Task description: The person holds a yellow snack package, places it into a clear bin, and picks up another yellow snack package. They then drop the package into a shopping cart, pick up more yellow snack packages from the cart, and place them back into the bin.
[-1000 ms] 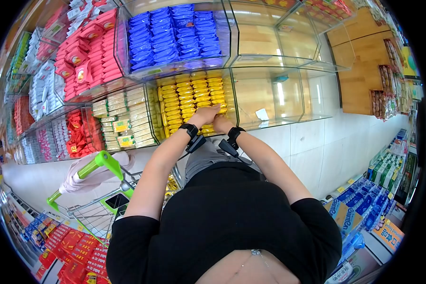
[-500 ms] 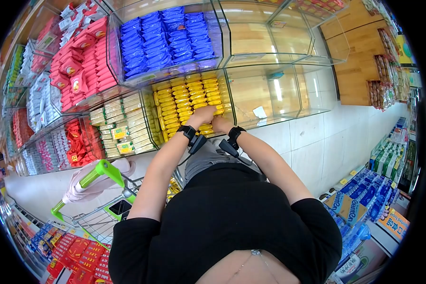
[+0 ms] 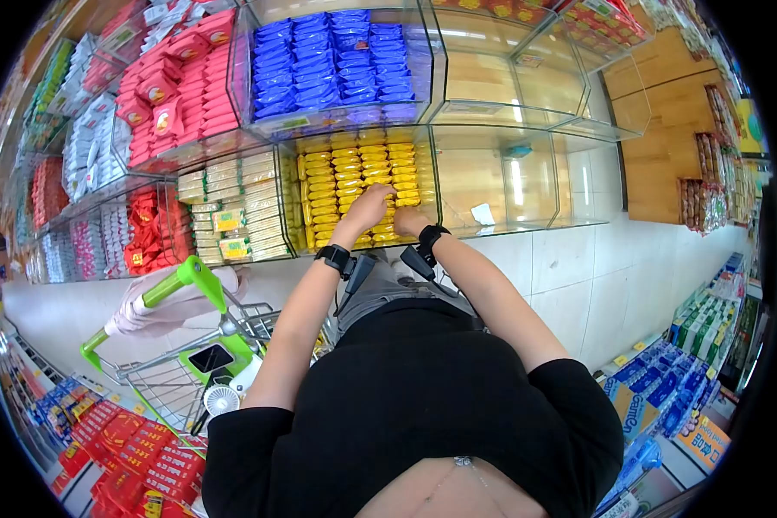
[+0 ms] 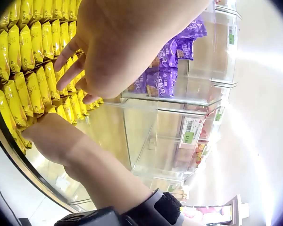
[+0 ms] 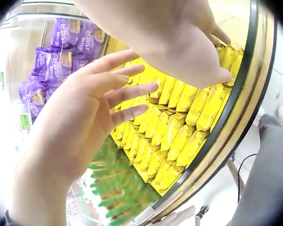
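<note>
Rows of yellow snack packets (image 3: 354, 173) fill a clear acrylic shelf bin (image 3: 434, 173) in front of me. My left hand (image 3: 367, 205) reaches into the bin with fingers straight and spread (image 5: 85, 108), its fingertips (image 4: 66, 61) near the packets (image 4: 28, 61) and nothing in its grasp. My right hand (image 3: 406, 223) lies lower, at the bin's front edge. Its thumb and a finger (image 5: 221, 75) stretch out onto the front rows of packets (image 5: 179, 127). In the left wrist view the right hand (image 4: 47, 136) has its fingertips hidden among the packets.
Blue packets (image 3: 328, 60) sit in the bin above, pink-red packs (image 3: 177, 86) up left, pale packets (image 3: 233, 207) to the left. The clear bin to the right (image 3: 509, 173) holds almost nothing. A cart with a green handle (image 3: 181, 276) stands at my left hip.
My left hand has stretched farther up into the yellow packets, the wrist now straighter. My right hand stays at the bin's front edge. The view has shifted slightly.
</note>
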Action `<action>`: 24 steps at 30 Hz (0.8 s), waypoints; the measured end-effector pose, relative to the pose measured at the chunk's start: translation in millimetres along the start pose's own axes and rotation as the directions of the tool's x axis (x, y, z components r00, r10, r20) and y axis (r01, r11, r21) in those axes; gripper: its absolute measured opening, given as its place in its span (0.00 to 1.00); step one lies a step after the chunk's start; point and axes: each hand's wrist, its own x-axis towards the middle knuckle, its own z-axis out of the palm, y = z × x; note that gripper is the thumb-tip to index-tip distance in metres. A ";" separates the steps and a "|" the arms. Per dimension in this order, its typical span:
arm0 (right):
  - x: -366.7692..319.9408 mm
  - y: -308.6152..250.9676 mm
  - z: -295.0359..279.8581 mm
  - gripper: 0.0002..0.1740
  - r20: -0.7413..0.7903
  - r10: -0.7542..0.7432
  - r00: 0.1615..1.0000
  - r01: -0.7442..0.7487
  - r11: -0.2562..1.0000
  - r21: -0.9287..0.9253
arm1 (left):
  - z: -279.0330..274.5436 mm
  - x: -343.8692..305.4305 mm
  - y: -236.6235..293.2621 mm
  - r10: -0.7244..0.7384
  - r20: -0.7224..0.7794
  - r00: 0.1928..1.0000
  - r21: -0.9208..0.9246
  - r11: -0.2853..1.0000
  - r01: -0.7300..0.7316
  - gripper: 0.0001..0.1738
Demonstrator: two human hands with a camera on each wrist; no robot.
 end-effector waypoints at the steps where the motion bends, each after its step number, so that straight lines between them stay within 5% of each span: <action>1: -2.6 -0.8 -3.9 0.15 0.021 0.017 1.000 -0.017 1.000 0.016 | 0.4 -4.4 2.0 -0.013 -0.023 1.000 -0.006 1.000 0.012 0.19; 6: -8.3 0.6 -9.8 0.13 -0.002 0.006 1.000 -0.006 0.997 0.074 | 5.6 -23.8 0.1 0.064 -0.147 0.987 -0.065 0.995 -0.074 0.18; 15: -49.7 -0.4 -23.9 0.13 -0.221 -0.152 0.963 0.206 0.946 0.249 | 8.7 -83.2 7.2 -0.084 -0.278 0.957 -0.199 0.980 0.028 0.17; 17: -67.1 -0.3 -24.7 0.17 -0.364 -0.270 0.891 0.393 0.861 0.324 | 8.6 -99.8 16.0 -0.106 -0.305 0.946 -0.189 0.981 0.049 0.17; 24: -136.9 -15.8 -26.1 0.16 -0.491 -0.358 0.794 0.591 0.642 0.488 | 27.8 -155.2 44.9 -0.136 -0.404 0.905 -0.302 0.953 0.008 0.15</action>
